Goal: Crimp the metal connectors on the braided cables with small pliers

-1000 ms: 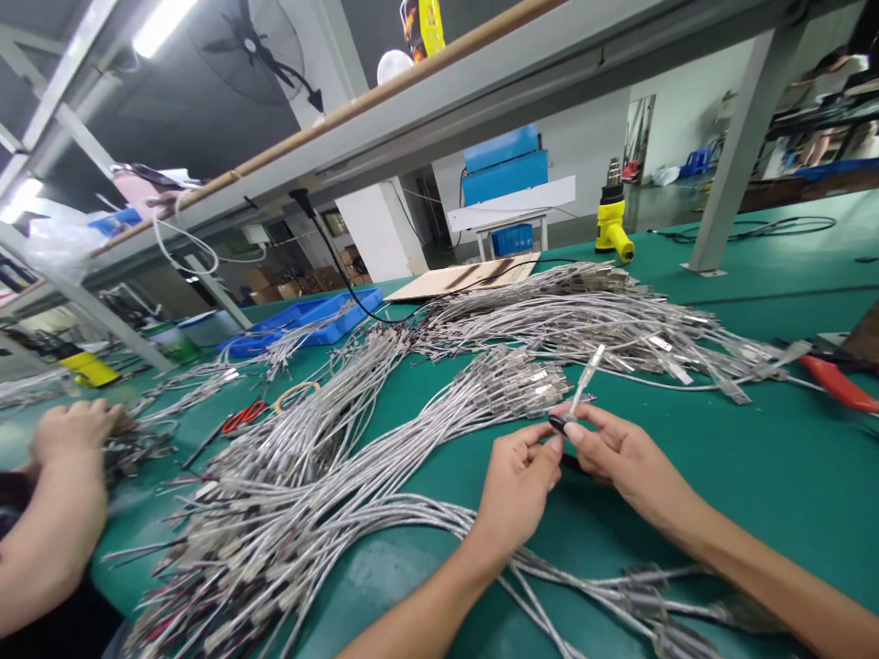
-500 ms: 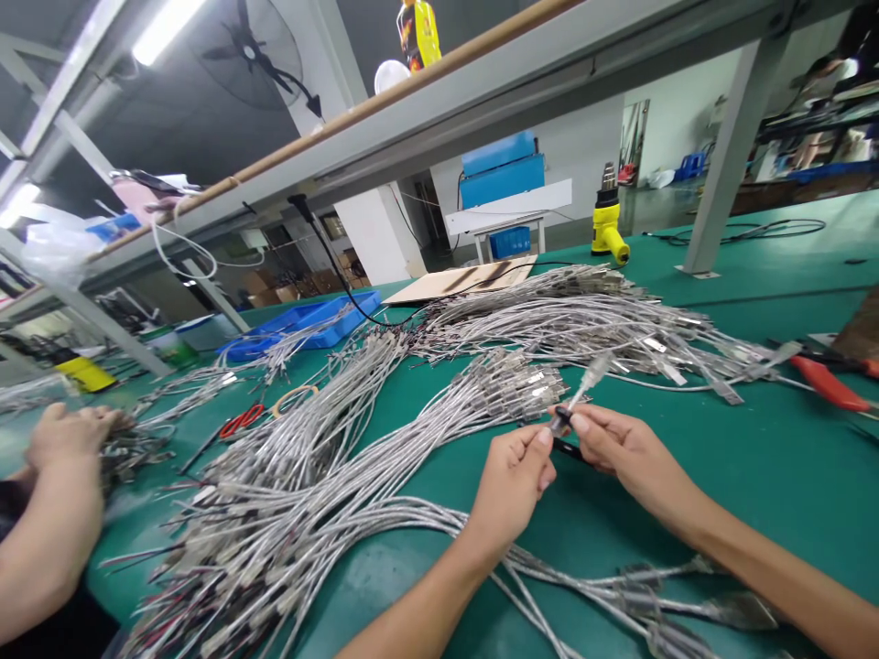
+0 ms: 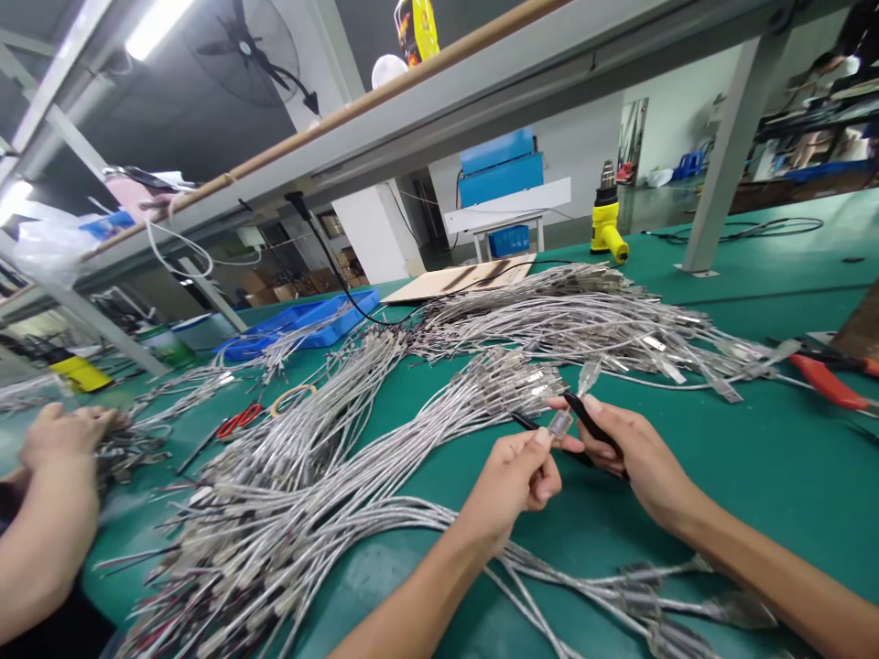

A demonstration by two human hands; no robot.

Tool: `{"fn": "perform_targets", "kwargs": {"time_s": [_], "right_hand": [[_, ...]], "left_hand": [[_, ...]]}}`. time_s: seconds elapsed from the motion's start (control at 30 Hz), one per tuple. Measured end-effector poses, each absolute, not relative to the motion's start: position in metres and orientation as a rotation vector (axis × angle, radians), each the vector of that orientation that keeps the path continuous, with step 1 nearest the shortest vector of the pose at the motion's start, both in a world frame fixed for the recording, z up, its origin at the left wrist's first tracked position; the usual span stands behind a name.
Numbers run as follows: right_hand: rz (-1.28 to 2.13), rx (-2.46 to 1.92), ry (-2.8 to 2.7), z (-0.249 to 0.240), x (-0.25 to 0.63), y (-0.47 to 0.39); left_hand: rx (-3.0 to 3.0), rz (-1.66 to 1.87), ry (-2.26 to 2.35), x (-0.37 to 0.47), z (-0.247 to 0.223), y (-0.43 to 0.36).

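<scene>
Where its fingertips meet, left hand (image 3: 512, 476) holds cable (image 3: 559, 424).

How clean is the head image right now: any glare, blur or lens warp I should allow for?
Head view: white ceiling tube light blown out; pale sheen on the green tabletop; clear plastic connectors at bottom right soft; wide-angle stretch towards the edges.

A tube light (image 3: 159, 26) glares white at far left (its edges bloom), the near left forearm (image 3: 48, 522) looks soft, and straight lines lean.
</scene>
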State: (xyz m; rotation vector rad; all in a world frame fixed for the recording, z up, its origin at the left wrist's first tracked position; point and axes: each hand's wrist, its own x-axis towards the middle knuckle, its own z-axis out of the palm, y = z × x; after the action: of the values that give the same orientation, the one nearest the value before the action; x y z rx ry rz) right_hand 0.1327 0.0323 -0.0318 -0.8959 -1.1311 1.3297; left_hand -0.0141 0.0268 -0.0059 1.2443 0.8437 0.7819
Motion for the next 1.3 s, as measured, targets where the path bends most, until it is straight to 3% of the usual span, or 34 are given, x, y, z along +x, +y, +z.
{"fn": "perform_targets", "kwargs": {"time_s": [0.5, 0.67, 0.87, 1.03, 1.3], "right_hand": [[1.196, -0.996, -1.234, -0.035, 0.126, 0.032], [0.691, -1.212, -1.225, -0.034, 0.139, 0.035], [-0.056, -2.030, -1.539, -0.029, 0.180, 0.051], [-0.137, -2.200, -1.715, -0.038, 0.192, 0.056], [-0.204, -2.051, -1.861, -0.050, 0.200, 0.060]], "left_hand": [[1.057, 0.752, 0.737, -0.016, -0.011, 0.030], [1.016, 0.769, 0.702, -0.018, -0.010, 0.030], [1.010, 0.803, 0.744, -0.016, -0.006, 0.028], [1.026, 0.834, 0.760, -0.014, -0.004, 0.027], [1.053, 0.839, 0.793, -0.013, -0.005, 0.026]]}}
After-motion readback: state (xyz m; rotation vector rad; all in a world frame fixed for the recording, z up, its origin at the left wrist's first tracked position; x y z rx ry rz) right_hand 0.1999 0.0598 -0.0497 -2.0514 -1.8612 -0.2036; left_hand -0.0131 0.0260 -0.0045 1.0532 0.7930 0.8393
